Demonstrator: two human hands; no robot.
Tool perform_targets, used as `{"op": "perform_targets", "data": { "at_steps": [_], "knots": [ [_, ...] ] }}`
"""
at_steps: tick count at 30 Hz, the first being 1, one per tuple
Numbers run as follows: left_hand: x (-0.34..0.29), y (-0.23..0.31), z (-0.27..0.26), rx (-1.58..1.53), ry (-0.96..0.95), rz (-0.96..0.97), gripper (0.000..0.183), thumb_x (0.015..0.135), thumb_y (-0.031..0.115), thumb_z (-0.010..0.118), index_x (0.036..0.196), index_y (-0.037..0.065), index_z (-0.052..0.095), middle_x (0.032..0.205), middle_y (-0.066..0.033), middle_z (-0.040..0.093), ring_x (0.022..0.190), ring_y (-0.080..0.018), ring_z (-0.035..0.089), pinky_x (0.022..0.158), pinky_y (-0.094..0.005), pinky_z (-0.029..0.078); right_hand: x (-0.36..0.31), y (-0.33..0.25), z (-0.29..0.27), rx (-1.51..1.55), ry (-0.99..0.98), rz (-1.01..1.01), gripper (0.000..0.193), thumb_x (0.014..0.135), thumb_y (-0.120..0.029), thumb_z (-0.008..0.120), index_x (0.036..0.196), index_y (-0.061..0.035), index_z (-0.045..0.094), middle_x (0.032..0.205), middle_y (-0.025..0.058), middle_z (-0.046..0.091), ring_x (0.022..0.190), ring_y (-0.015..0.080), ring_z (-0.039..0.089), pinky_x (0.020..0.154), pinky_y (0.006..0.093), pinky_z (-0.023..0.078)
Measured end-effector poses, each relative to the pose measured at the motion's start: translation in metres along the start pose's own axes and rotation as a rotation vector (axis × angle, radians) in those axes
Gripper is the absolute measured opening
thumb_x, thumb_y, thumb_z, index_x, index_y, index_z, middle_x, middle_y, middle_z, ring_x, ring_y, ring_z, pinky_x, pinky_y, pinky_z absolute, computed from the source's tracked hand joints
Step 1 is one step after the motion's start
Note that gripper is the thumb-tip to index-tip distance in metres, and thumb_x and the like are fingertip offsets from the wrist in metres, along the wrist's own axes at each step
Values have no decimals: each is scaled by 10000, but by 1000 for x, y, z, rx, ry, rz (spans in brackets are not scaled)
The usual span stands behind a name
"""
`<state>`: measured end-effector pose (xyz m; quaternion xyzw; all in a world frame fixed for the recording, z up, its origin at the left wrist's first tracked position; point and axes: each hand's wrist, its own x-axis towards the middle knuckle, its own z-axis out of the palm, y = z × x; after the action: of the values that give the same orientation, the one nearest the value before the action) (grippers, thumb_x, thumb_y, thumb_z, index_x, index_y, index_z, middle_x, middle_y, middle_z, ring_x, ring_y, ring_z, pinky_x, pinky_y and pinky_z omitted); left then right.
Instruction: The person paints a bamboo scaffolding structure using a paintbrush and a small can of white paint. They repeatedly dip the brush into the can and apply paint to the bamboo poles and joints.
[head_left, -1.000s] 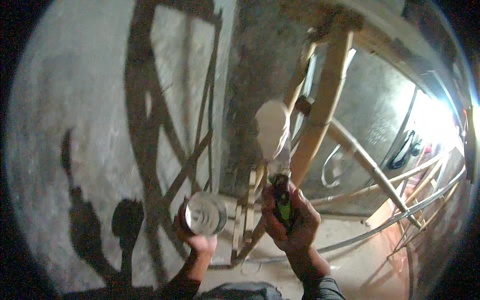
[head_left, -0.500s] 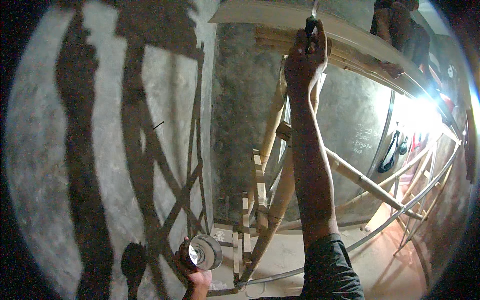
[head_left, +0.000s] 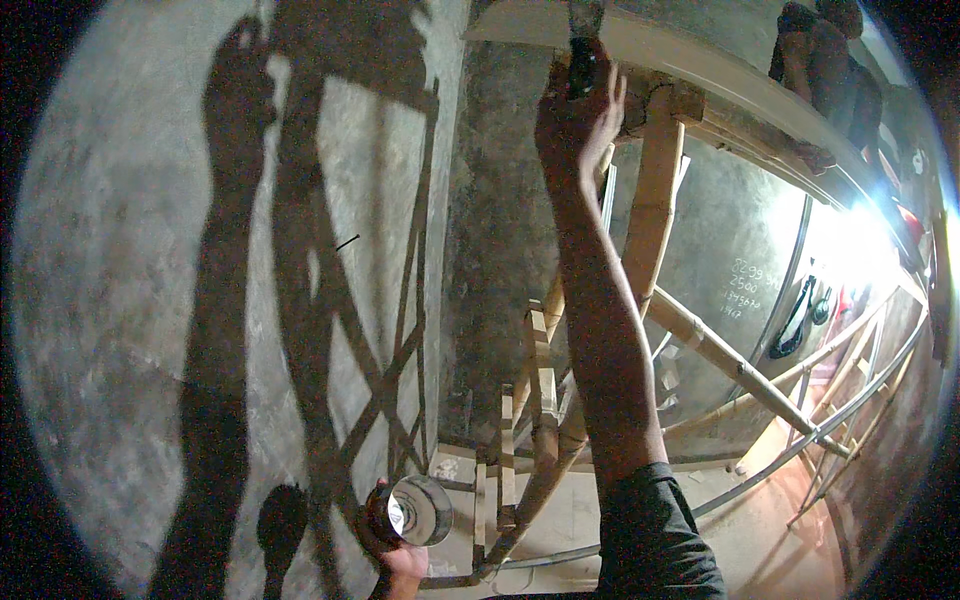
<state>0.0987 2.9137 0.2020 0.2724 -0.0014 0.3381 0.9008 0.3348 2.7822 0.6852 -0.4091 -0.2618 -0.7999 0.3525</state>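
Note:
My right hand (head_left: 590,105) is raised high, its fingers closed around the dark handle of a putty knife (head_left: 584,55). The grey blade points up beside a long pale board (head_left: 660,50) along the top of the wall. Low down, my left hand (head_left: 398,553) grips a round, open metal-looking container (head_left: 432,508) from its left side. The container is tilted, and something white shows inside it. My right forearm hides part of the bamboo frame behind it.
Bamboo scaffolding (head_left: 655,200) crosses the middle and right. A nail-like spike (head_left: 347,242) sticks out of the grey wall (head_left: 120,300), which carries large shadows. Another person (head_left: 815,60) is at the upper right, above a bright lamp (head_left: 850,240). Dark tools (head_left: 797,318) hang below the lamp.
My right hand with the putty knife has shifted left and slightly down, and the blade now shows broader. The view has swung slightly left; my left hand still holds the container.

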Motion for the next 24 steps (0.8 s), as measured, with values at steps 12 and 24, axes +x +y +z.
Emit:
{"op": "perform_targets", "data": {
  "at_steps": [12, 24],
  "knots": [
    [-9, -5, -1, -200, -67, -61, 450, 1013, 387, 447, 1289, 60, 586, 1249, -70, 626, 1186, -241, 574, 1039, -438, 452, -61, -57, 18, 477, -405, 406, 478, 896, -139, 647, 1361, -101, 542, 1036, 103, 657, 787, 236, 637, 666, 353, 518],
    [4, -47, -3, 1, -76, -119, 509, 996, 429, 474, 1371, 85, 488, 1358, -118, 534, 1253, -285, 519, 1078, -460, 415, 48, -75, -121, 1164, -248, 943, 273, 984, -293, 557, 1185, -109, 574, 914, 50, 642, 648, 111, 556, 434, 238, 389]
  ]
}}
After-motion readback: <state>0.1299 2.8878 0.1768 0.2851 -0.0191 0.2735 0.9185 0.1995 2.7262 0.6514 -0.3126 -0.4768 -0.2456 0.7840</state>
